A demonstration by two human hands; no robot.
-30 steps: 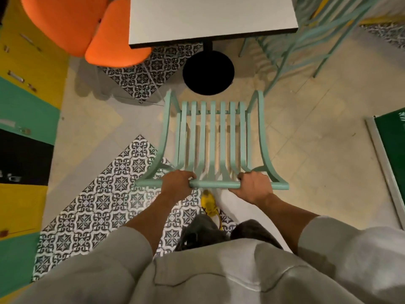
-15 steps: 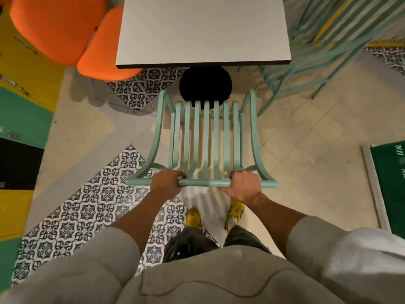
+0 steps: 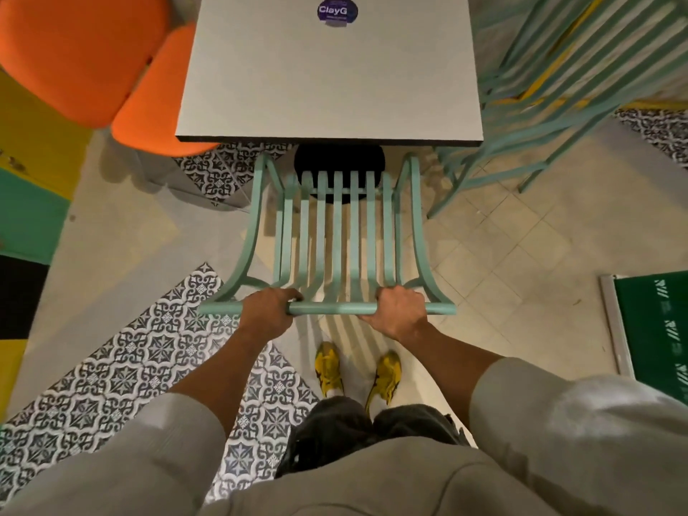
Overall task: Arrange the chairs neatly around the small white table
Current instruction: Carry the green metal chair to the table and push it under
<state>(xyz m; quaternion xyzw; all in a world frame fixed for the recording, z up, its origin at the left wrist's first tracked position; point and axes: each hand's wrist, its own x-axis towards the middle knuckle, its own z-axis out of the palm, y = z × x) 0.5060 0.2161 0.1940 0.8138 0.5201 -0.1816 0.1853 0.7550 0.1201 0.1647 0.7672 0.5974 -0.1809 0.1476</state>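
A mint green slatted chair stands in front of me, its front end just under the near edge of the small white square table. My left hand and my right hand both grip the chair's top rail. The table's black round base shows behind the slats. An orange chair stands at the table's left side, partly tucked under it. Another mint green slatted chair stands at the table's right.
A purple round sticker lies on the tabletop. Yellow, green and black cabinet fronts line the left. A green board with a pale frame lies on the floor at right. My yellow shoes stand behind the chair.
Both hands have pushed the green chair forward toward the table; its front has gone from short of the black base to under the table's near edge. I have stepped closer.
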